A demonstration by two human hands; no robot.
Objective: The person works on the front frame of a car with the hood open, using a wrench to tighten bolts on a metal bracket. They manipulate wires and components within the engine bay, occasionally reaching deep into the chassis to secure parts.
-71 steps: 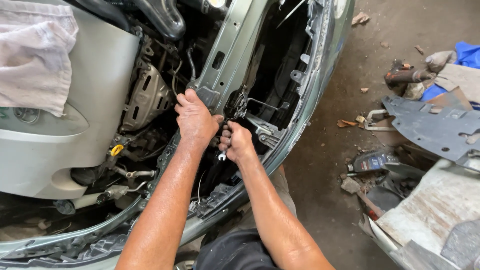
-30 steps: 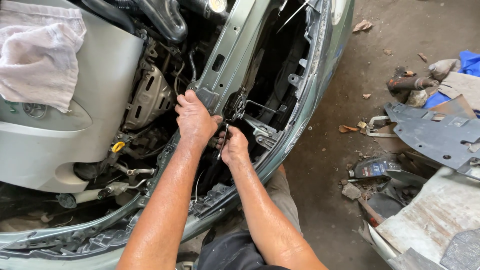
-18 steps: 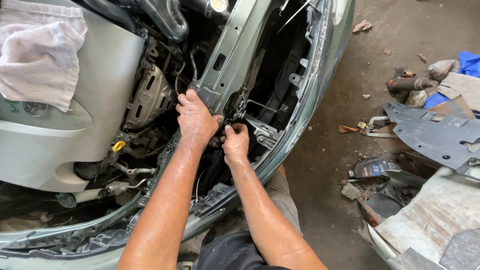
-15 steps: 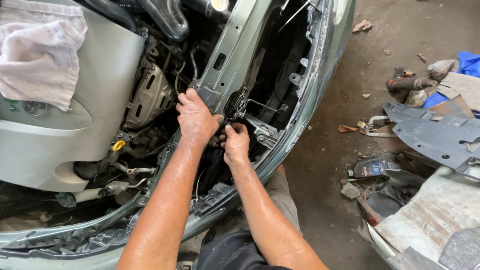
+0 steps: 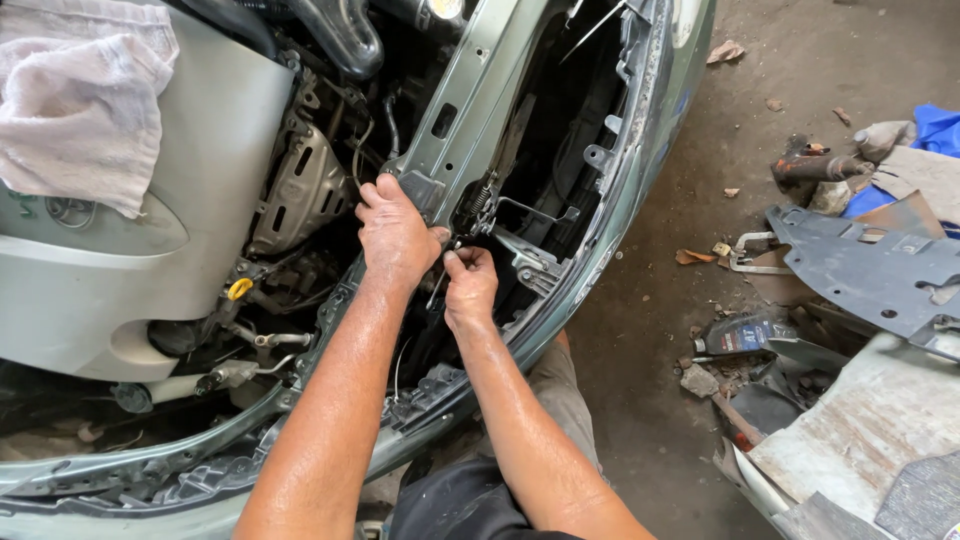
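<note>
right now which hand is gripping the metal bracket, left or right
The left hand: it lies on top of the grey-green metal bracket at its lower end. The right hand sits lower, pinching a thin tool beside it.

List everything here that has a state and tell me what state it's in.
Left hand: closed on the metal support.
Right hand: fingers pinched on a small tool by the latch.
Towel: crumpled, draped on the engine cover.
Bumper: stripped, bare frame showing.
Panel: detached, lying on the floor.
Bottle: lying on its side.
</note>
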